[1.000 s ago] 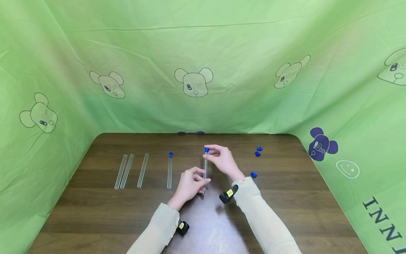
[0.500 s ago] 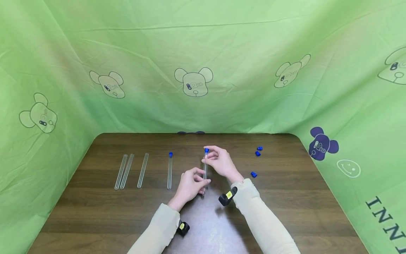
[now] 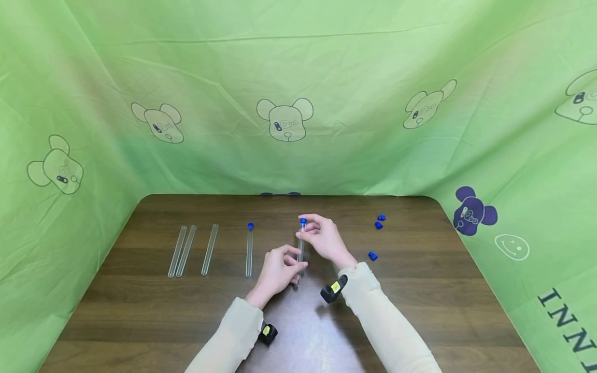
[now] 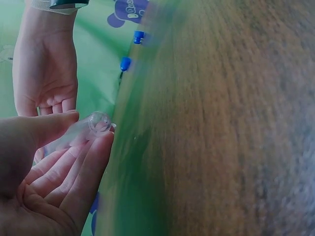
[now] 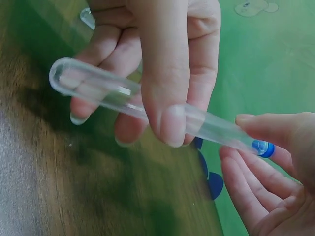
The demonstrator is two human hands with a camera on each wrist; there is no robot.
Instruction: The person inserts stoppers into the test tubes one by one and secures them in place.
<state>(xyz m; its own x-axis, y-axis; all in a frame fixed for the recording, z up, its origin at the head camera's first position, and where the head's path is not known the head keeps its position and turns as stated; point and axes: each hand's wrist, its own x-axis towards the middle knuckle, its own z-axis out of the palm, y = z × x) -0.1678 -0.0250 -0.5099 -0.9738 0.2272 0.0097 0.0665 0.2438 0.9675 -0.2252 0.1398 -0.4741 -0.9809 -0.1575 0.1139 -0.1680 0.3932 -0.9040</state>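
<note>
A clear test tube [image 3: 300, 249] stands nearly upright in the head view, lifted between both hands, with a blue cap [image 3: 303, 221] on its upper end. My left hand [image 3: 278, 270] pinches the lower part of the tube between thumb and fingers. Around the capped end, my right hand [image 3: 325, 239] grips with thumb and fingers, its index finger at the cap. The right wrist view shows the blue plug of the cap [image 5: 265, 148] inside the tube mouth. The rounded bottom of the tube [image 4: 100, 123] pokes out past the left fingers in the left wrist view.
A second capped test tube [image 3: 249, 253] lies left of the hands. Farther left are three uncapped tubes, one apart [image 3: 210, 249] and a close pair. Three loose blue caps lie at the right, the nearest cap [image 3: 372, 256] beside the right sleeve. Green cloth surrounds the wooden table [image 3: 140, 311].
The right hand has shifted slightly down and left along the tube's top, and less of the cap's blue shows. The left hand keeps its pinch, drifting slightly left.
</note>
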